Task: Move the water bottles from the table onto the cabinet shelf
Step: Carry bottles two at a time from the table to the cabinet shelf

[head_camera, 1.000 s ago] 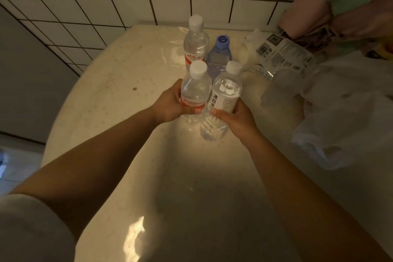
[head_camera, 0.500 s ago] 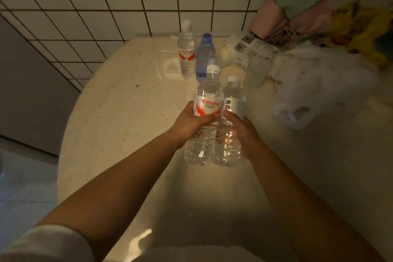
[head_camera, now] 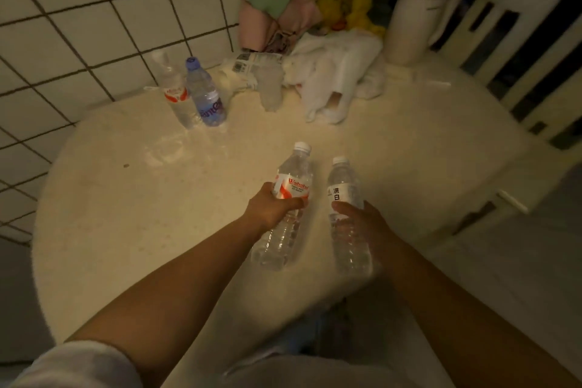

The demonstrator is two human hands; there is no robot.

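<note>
We list, above the round cream stone counter (head_camera: 126,230): left hand (head_camera: 271,209) gripping a clear red-labelled plastic water bottle (head_camera: 288,208), right hand (head_camera: 367,224) gripping a clear white-labelled plastic water bottle (head_camera: 346,214), bottles apart.

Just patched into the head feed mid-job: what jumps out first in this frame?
Front and centre, each hand holds a clear water bottle above the round table: the left hand has the red-labelled bottle, the right hand the white-labelled bottle. Two more bottles, one clear and one blue, stand by the tiled wall, beside crumpled plastic bags.
</note>
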